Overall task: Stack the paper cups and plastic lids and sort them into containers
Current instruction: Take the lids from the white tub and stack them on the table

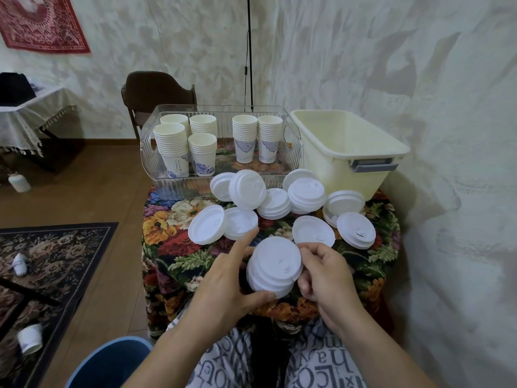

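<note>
Nearest me, my left hand [223,278] and right hand [326,275] clamp a stack of lids [274,264] from both sides, fingers curled, squaring it. Loose lids [246,189] wait beyond; I judge the cream bin [330,124] is theirs, since cups [170,144] fill the clear tray [148,152].

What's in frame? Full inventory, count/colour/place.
cup stacks: six, white with blue print, in clear bin
clear bin: one, transparent, table back left
cream tub: one, pale yellow, table back right
loose lids: a dozen or so, white, scattered mid-table
lid stack: one, white, held between both hands
tablecloth: one, floral
chair: one, dark brown, behind table
stray cup: one, white, on rug
left hand: grips lid stack
right hand: grips lid stack
</note>
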